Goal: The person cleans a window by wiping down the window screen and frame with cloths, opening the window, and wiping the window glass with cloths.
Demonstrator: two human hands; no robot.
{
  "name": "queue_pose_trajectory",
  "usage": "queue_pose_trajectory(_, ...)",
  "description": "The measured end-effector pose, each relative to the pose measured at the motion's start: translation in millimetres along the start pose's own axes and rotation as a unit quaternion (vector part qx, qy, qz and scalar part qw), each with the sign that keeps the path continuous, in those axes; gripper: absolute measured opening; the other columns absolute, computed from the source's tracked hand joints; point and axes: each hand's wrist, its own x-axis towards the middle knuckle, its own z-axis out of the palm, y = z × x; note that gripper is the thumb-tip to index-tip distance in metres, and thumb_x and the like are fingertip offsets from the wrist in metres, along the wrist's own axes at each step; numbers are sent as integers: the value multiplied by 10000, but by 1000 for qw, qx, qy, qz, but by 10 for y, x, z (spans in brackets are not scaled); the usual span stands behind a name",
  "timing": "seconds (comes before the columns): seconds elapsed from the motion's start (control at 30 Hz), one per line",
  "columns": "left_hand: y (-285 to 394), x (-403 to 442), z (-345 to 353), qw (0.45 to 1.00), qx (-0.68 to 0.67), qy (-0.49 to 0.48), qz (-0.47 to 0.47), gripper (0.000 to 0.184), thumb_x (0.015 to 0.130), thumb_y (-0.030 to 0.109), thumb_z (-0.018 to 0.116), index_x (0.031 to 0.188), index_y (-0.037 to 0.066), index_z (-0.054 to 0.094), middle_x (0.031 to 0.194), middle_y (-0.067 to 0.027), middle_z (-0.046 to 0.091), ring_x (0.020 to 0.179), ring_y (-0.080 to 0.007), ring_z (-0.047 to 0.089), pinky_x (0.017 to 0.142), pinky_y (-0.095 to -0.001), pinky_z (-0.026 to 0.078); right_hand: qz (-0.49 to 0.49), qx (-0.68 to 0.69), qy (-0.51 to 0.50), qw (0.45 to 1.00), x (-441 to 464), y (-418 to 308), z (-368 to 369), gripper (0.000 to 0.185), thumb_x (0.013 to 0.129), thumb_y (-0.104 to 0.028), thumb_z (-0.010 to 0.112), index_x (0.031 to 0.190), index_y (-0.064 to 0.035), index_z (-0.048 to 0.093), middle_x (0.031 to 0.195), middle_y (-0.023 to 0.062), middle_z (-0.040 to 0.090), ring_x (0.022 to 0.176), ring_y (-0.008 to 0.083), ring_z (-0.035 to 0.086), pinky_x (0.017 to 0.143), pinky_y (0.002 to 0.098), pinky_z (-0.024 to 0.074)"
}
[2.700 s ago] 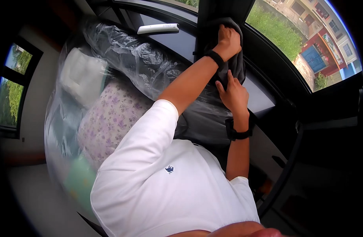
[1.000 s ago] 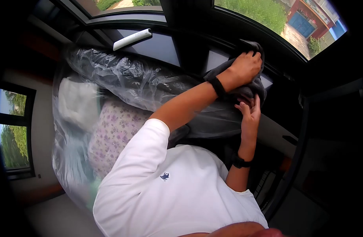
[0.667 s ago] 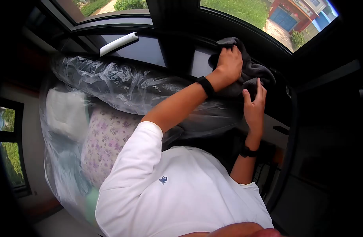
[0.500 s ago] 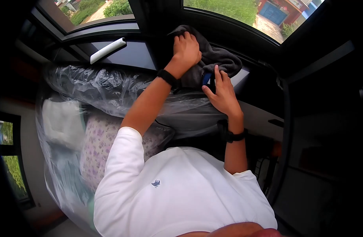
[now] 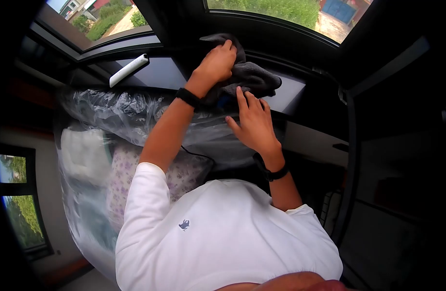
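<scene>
A dark grey cloth (image 5: 254,77) lies bunched on the dark, glossy window sill (image 5: 287,97), its loose corner sticking up at the back. My left hand (image 5: 217,64) is closed on the cloth near its far left part, fingers curled into the fabric. At the near edge of the cloth is my right hand (image 5: 254,121), its fingers spread, with a fingertip touching the fabric. A small dark blue patch (image 5: 224,101) shows at the cloth's lower side, and I cannot make out what it is.
On the left sill lies a long white object (image 5: 129,71). Clear plastic sheeting (image 5: 121,109) covers a flowered pillow (image 5: 179,174) and a white folded bundle (image 5: 85,153) below. Window frames (image 5: 276,29) rise behind the sill. A dark cable (image 5: 199,154) runs near my left forearm.
The cloth has shifted left along the sill and is more bunched, baring more sill on its right. Both hands have moved left; my right hand now sits lower on the cloth's edge.
</scene>
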Motion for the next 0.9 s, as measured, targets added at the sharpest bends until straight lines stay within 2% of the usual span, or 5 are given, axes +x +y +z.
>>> queue_pose_trajectory(0.17, 481, 209, -172, 993, -59, -39, 94, 441, 676, -105, 653, 1106, -59, 567, 1193, -217, 531, 1008, -420, 627, 870, -456, 548, 66, 4, 8, 998, -126, 107, -151, 660, 892, -339, 670, 1423, -37, 420, 1323, 189, 493, 1278, 315, 475, 1101, 575, 282)
queue_pose_trajectory(0.43, 871, 613, -250, 988, 34, -31, 149, 116, 746, -31, 659, 860, -47, 675, 1061, -195, 626, 892, -373, 684, 761, -406, 577, 272, -62, 11, 960, -311, 634, -470, 548, 909, -437, 640, 1224, -18, 484, 1353, 215, 486, 1365, 344, 416, 1124, 667, 202)
queue_pose_trajectory(0.67, 1319, 978, 90, 972, -4, 42, 230, 111, 745, 20, 678, 853, -2, 691, 1008, -161, 653, 893, -315, 650, 808, -365, 559, 373, -116, 20, 920, -500, 887, -738, 683, 896, -598, 583, 1241, -15, 498, 1561, 274, 266, 1481, 374, 224, 1143, 690, 87)
queue_pose_trajectory(0.83, 1674, 1186, 153, 958, -36, 110, 262, 91, 773, 78, 660, 809, 38, 734, 893, -158, 695, 868, -321, 680, 750, -371, 576, 364, -162, 42, 916, -482, 828, -679, 569, 936, -497, 577, 1222, -9, 516, 1491, 297, 349, 1458, 406, 258, 1135, 695, 119)
queue_pose_trajectory(0.9, 1670, 1256, 56, 968, -73, -15, 240, 79, 752, 40, 679, 826, 30, 706, 921, -175, 681, 861, -324, 677, 731, -364, 572, 356, -180, 62, 915, -497, 899, -600, 507, 949, -438, 582, 1217, -13, 520, 1448, 304, 404, 1444, 418, 284, 1138, 688, 135)
